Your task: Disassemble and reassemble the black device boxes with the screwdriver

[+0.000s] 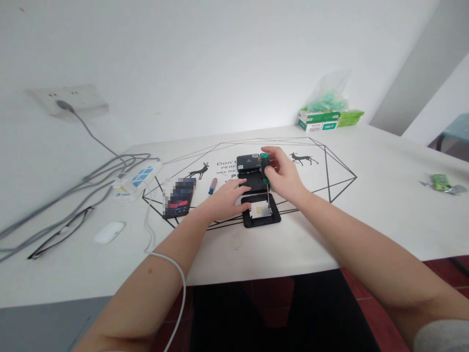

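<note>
My right hand (284, 176) is closed round the green handle of a screwdriver (265, 168), held upright with its shaft pointing down into an open black device base (261, 215) that shows a metal plate inside. My left hand (229, 198) lies flat on the white table (366, 220), fingers spread, its fingertips touching the left edge of that base. Just behind the base sit a black lid-like part (252, 182) and a small black box (248, 161).
A phone (178, 198) lies left of my left hand, with a red-and-blue screwdriver (212, 186) beside it. Farther left are a power strip (137, 181), grey cables, glasses (60, 234) and a white mouse (109, 232). Green-and-white boxes (330, 120) stand at the back right.
</note>
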{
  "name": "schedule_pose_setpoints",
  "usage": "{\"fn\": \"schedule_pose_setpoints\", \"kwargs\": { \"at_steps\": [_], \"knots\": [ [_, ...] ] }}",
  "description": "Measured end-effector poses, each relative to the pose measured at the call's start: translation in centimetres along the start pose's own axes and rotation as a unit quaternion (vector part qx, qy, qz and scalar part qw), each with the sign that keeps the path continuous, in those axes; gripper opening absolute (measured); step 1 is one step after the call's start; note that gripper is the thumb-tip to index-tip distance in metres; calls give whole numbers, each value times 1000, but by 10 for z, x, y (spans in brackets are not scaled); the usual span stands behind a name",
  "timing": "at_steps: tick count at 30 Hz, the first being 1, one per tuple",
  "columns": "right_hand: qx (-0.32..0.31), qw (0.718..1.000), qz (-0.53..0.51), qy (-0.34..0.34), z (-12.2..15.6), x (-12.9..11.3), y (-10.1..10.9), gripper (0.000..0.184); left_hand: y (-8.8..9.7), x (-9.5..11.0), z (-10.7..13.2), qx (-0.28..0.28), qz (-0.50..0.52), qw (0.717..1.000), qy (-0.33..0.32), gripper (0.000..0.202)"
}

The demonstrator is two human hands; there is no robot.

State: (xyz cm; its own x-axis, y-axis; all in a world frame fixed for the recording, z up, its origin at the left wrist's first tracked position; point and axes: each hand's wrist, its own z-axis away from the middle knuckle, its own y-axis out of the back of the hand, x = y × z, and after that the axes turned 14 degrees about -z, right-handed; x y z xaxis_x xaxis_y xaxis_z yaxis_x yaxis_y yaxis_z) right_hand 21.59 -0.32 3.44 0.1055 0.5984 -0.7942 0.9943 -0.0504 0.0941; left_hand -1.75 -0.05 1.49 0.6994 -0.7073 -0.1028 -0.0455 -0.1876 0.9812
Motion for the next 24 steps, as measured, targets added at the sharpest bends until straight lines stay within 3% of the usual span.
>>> {"fn": "schedule_pose_setpoints", "kwargs": {
  "at_steps": [5, 9, 16, 24],
  "knots": [
    [10, 999, 35, 26, -1, -5, 1, 36, -1, -1, 0, 10, -1, 1000, -1, 51],
    [23, 995, 72, 61, -2, -6, 0, 40, -1, -1, 0, 12, 0, 1000, -2, 51],
    [23, 1000, -5, -15, -2, 1, 1, 44, -4, -2, -1, 13, 7, 1000, -1, 50],
    [78, 995, -58, -5, -6, 4, 3, 39, -6, -3, -1, 40, 48, 998, -16, 47]
  ]
}}
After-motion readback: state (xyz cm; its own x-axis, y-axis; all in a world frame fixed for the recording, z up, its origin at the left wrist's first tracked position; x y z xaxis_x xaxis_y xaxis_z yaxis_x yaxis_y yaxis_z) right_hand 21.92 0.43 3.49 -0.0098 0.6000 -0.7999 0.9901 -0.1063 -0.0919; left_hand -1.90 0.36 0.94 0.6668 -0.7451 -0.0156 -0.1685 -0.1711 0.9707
